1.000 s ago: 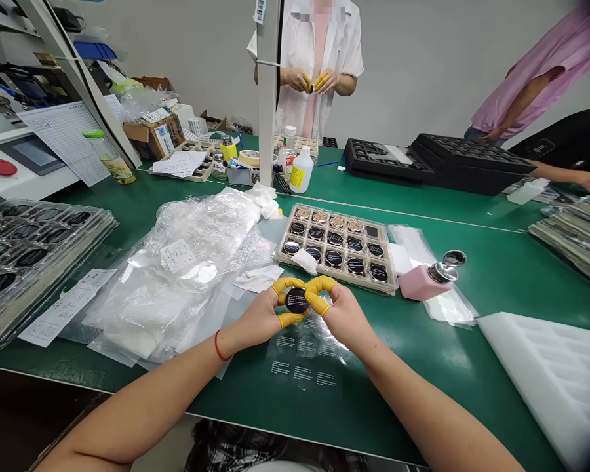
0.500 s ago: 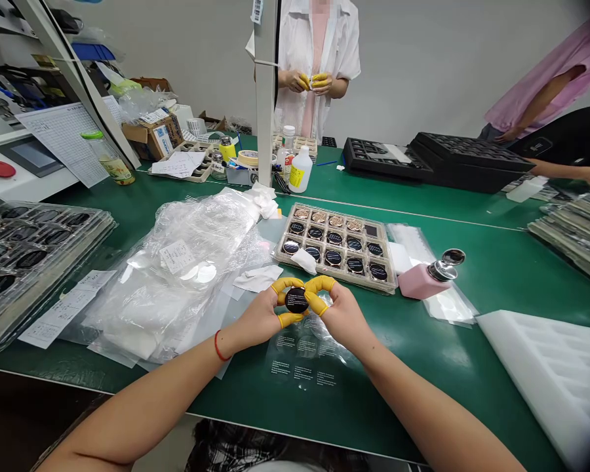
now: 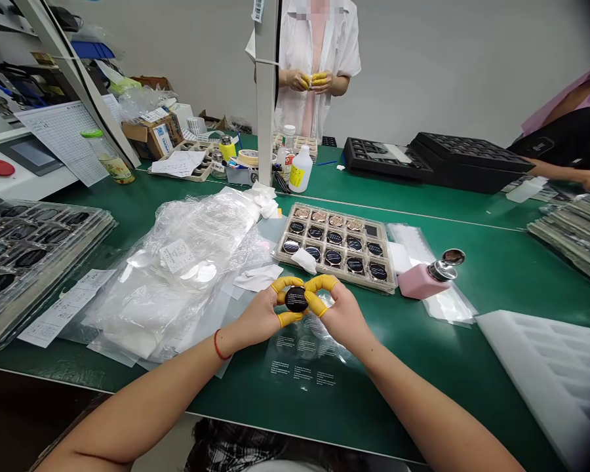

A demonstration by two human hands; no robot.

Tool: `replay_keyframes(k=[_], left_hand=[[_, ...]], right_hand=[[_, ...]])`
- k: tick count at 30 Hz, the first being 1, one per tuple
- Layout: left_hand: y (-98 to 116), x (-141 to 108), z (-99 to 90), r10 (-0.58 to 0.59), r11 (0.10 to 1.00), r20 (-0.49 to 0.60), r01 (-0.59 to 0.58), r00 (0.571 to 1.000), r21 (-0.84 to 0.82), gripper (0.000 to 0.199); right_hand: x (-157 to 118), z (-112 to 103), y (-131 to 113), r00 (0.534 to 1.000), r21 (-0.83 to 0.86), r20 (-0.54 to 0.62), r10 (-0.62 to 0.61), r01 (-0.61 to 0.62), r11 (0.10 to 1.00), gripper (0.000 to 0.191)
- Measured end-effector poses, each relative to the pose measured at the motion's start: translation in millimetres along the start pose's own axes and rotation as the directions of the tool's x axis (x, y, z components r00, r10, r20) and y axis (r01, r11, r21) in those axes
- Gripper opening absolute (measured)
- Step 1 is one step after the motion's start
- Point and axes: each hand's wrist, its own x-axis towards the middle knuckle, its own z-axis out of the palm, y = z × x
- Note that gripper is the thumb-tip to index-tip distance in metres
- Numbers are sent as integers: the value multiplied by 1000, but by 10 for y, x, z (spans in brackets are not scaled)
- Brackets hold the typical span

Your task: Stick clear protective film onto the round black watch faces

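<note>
Head view: looking down at my hands over the green desk (image 3: 472, 387)
Left hand (image 3: 260, 318): grasping, yellow-cotted fingertips (image 3: 288, 283) pinching a round black disc (image 3: 295, 299)
Right hand (image 3: 347, 321): grasping the same disc from the other side, yellow-cotted fingers (image 3: 319, 283) against its edge
Disc: held between my hands, above a clear printed film sheet (image 3: 307, 357)
Nearby: beige compartmented tray of round discs (image 3: 319, 270) just beyond my hands; pink square bottle with steel pump top (image 3: 419, 283) to the right
</note>
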Motion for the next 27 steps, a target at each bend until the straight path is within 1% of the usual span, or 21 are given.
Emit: replay_keyframes(k=[3,4,5,6,8,10,12,13,16,18,19,20,22,23,24,26,27], left_hand=[[60,-4,-64,-24,1000,-29,23,999,-9,46],[97,-10,-95,-36,999,-35,35,999,-38,48],[139,-18,-128,-50,995,-30,47,998,-87,50],[179,-29,-156,-62,986,-11,60,998,-154,53],[237,-50,-183,-81,952,61,95,995,-292,59],[236,-64,-153,-89,928,127,128,988,-349,59],[176,-65,-77,-105,938,158,151,982,-313,55],[134,-62,-32,-115,948,160,157,980,-278,53],[17,-45,71,-125,970,146,152,981,-189,48],[-24,-34,92,-121,977,133,142,984,-161,47],[-34,-28,91,-117,978,125,136,985,-157,48],[-38,-23,86,-114,978,117,132,987,-161,48],[-41,-12,73,-112,976,101,129,989,-178,49],[-42,-8,69,-109,974,92,124,990,-188,49],[-43,-6,66,-104,974,85,119,991,-193,48],[-46,-7,62,-81,978,79,94,994,-184,48],[-45,-10,58,-64,982,80,77,995,-173,48]], right_hand=[[29,-203,82,989,-156,-35,-144,137,978,17],[41,-286,150,987,-223,-35,-157,146,964,18],[50,-366,239,989,-303,-28,-142,127,944,19],[55,-434,346,995,-397,-17,-98,84,914,19],[46,-513,593,999,-571,17,35,-19,821,24],[21,-517,826,986,-661,39,160,-94,744,30],[0,-482,989,969,-673,39,243,-154,724,34],[-5,-464,1034,963,-664,37,266,-175,727,32],[-11,-444,1026,961,-623,36,274,-192,758,17],[-31,-438,914,977,-535,-3,215,-184,824,12],[-53,-425,831,985,-453,-46,169,-172,875,12],[-84,-400,732,989,-357,-97,113,-140,924,13],[-168,-311,507,984,-197,-180,-20,-17,980,17],[-214,-249,393,977,-171,-187,-102,70,983,19],[-256,-179,288,967,-184,-166,-193,162,969,19],[-312,-37,136,929,-274,-90,-358,323,906,18],[-320,25,96,909,-325,-56,-412,374,869,18]])
